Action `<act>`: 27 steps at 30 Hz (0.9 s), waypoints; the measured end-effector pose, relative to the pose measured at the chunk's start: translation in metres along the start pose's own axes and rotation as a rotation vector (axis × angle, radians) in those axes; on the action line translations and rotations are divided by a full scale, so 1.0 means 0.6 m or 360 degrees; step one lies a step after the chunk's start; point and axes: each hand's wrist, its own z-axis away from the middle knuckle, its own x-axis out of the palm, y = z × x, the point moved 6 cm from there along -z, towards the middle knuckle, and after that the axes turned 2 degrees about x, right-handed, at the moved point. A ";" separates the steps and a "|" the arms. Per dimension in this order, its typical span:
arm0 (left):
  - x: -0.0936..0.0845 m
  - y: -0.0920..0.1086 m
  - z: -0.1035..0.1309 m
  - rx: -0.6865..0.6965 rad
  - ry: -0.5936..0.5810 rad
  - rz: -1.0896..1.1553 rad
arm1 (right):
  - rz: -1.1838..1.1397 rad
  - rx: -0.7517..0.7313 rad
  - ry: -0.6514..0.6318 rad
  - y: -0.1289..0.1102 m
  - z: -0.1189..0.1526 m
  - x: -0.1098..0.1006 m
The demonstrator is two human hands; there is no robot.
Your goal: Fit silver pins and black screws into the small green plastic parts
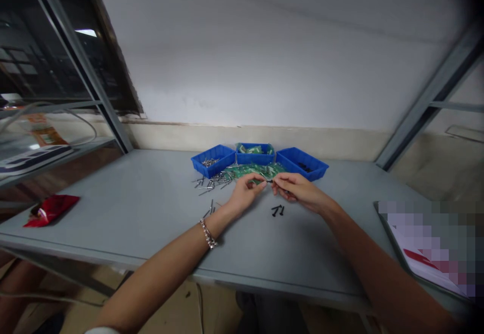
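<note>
A smooth, off-white wall [264, 71] stands behind a flat grey tabletop [151, 198] with a straight front edge. Three blue, rectangular, open-topped plastic bins stand in a row along the rear: the left bin [200, 167] contains slender metallic pins, the middle bin [255, 159] contains green-printed, crinkled film packets, and the right bin [317, 171] contains dark parts. Loose shiny pins [216, 179] lie in a tangled pile in front of the left bin; beside them, thin glossy green film [249, 170] lies before the middle bin. The small dark part [269, 181] is held above the tabletop, between the two hands. The left hand [247, 192] pinches its left end between thumb and fingertips; the right hand [298, 188] pinches its right end, fingers curled. Slim black headed fasteners [282, 211] lie near the right hand. A beaded, silvery bracelet [207, 234] encircles the left wrist. A glossy red pouch [56, 209] lies at far left.
</note>
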 end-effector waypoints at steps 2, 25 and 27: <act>0.005 0.000 0.002 -0.0045 -0.0073 0.0089 | -0.0035 -0.0015 -0.0039 -0.004 0.002 0.005; -0.007 0.040 0.012 0.0512 0.0087 -0.0728 | 0.0157 0.0037 -0.0023 -0.001 0.002 0.004; -0.007 0.038 0.011 0.0506 0.0103 -0.0705 | 0.0148 0.0040 -0.0032 0.000 0.001 0.003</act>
